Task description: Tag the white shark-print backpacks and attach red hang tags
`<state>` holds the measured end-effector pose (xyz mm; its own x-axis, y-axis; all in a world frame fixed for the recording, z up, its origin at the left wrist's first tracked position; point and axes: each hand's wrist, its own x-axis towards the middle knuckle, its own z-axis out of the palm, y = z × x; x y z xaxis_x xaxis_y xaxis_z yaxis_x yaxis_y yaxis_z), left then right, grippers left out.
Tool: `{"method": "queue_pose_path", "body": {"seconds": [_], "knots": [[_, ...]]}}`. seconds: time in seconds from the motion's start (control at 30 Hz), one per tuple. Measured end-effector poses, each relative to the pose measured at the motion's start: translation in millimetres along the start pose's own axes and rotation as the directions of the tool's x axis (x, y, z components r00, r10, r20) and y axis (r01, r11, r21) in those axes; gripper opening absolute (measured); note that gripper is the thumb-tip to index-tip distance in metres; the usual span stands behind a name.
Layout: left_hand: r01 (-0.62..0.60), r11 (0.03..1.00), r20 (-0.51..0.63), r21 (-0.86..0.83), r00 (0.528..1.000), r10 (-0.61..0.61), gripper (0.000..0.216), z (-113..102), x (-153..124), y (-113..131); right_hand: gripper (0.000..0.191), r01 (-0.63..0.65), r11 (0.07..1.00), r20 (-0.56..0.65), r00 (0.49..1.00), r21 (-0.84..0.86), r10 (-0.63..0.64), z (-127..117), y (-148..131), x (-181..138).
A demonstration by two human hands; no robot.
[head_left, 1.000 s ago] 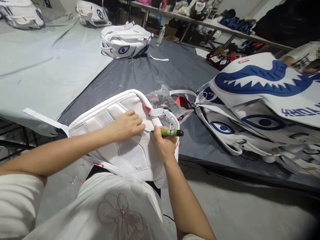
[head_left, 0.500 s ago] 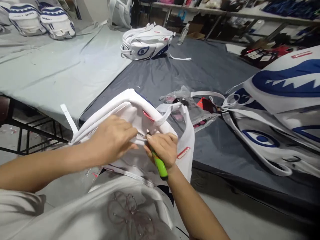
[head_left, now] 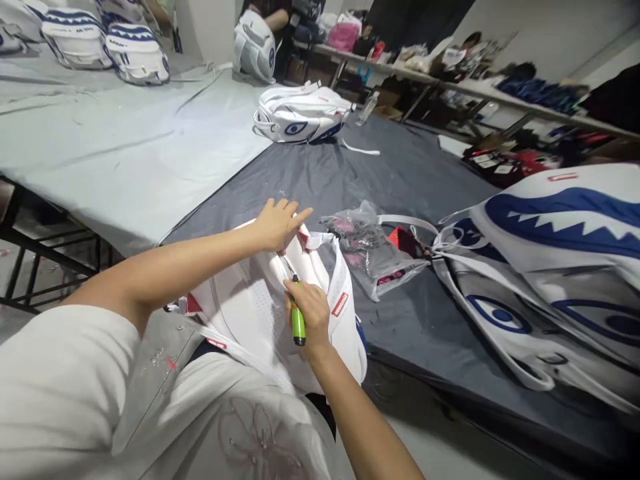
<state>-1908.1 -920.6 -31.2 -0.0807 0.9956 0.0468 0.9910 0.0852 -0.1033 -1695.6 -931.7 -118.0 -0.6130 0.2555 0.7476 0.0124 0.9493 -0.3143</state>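
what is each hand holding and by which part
The right hand grips a green tool by its handle, tip toward the white bag. The left hand lies on the bag's top edge; whether it grips cannot be told.

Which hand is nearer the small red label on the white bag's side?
Right. The right hand, gripping the green tool, sits close beside the red label on the white bag. The left hand rests up at the bag's top edge, farther away.

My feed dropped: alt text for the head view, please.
The right hand holds a green-handled tool against a white backpack at the edge of the dark table, while the left hand rests on its top. A clear plastic bag lies beside it.
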Motion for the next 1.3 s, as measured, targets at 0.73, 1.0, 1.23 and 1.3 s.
{"method": "queue_pose_path", "body": {"seconds": [0.73,1.0,1.23,1.3], "knots": [[-0.152,0.98,-0.099,0.129,0.981,0.166,0.105,16,-5,4,0.071,-0.333,0.817,0.143,0.885,-0.47,0.443,0,54,59],[-0.142,0.979,0.035,0.145,0.99,0.138,0.112,17,5,6,0.079,-0.348,0.707,0.275,0.746,-0.616,0.607,19,48,67],[-0.165,0.976,-0.005,0.145,0.986,0.168,0.122,22,6,6,0.068,-0.384,0.726,0.279,0.741,-0.57,0.611,16,47,61],[-0.198,0.972,-0.028,0.126,0.979,0.203,0.122,26,10,6,0.066,-0.389,0.728,0.275,0.743,-0.564,0.61,17,49,60]]}}
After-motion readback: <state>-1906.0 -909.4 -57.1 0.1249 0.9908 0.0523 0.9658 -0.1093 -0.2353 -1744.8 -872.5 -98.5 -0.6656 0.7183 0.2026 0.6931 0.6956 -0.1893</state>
